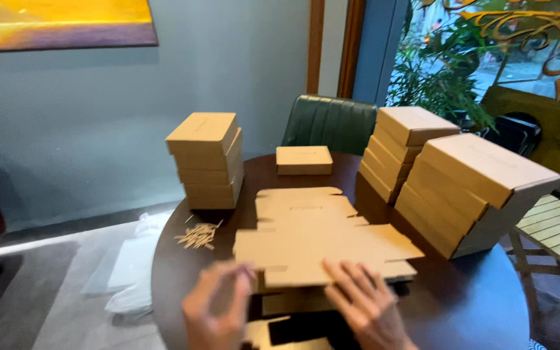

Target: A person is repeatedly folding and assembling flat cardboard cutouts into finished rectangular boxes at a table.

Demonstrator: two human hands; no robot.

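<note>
Flat blank [319, 236] lay on top of a small pile of blanks at the near middle of the round table [474, 304]. Left hand [218, 304] pinched the blank's near-left corner, fingers curled, though blur hid the exact grip. Right hand [364, 301] lay open, fingers spread, pressing flat on the near edge, gripping nothing.

Surroundings: one stack [210, 159] of folded boxes far left, two leaning stacks [452, 178] on the right, a single box [304, 159] at the back, and a scatter of thin sticks [198, 234] left of the blank. A green chair [330, 123] stood behind the table.

My read: the step was peeling the top blank off the pile to fold it. To do it well:
- keep the right palm flat as the anchor, so the sheets below don't slide
- lift from the corner only, and check a single sheet came up
- fold along the scores, side flaps first
- work toward the near edge, since the leaning stacks on the right looked easy to knock.
</note>
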